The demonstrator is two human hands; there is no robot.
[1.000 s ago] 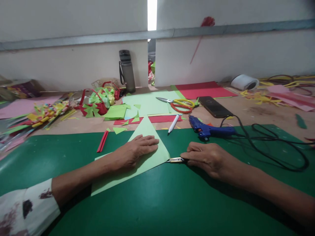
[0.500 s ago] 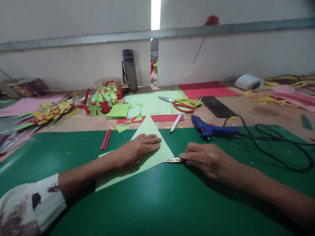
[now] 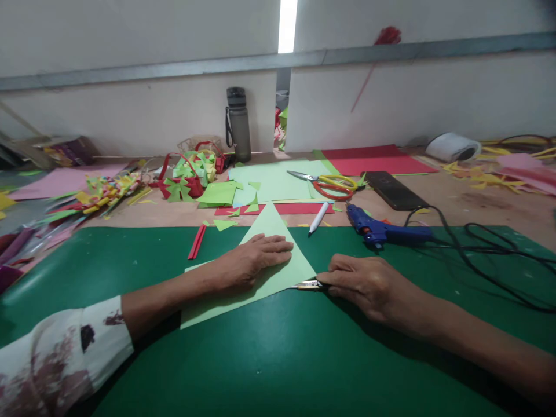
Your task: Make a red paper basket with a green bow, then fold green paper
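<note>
A folded light green paper triangle point(image 3: 278, 231) lies on the green cutting mat point(image 3: 278, 359). My left hand point(image 3: 252, 260) rests flat on the paper, fingers stretched out and together, pressing it down. My right hand point(image 3: 365, 281) lies just right of the paper's lower right corner, fingers closed round a small metal cutting tool point(image 3: 306, 284) whose tip touches the paper's edge. Most of the tool is hidden under the hand.
Behind the mat lie a blue glue gun point(image 3: 382, 231) with a black cable point(image 3: 486, 255), a white pen point(image 3: 318, 218), scissors point(image 3: 330, 184), a black phone point(image 3: 397, 190), red and green paper sheets, a red paper strip point(image 3: 197, 241), paper baskets point(image 3: 186, 179) and a grey bottle point(image 3: 240, 124).
The view has shifted a little to the left, so everything sits further right in the picture. Both hands stay in the same place on the paper and the tool.
</note>
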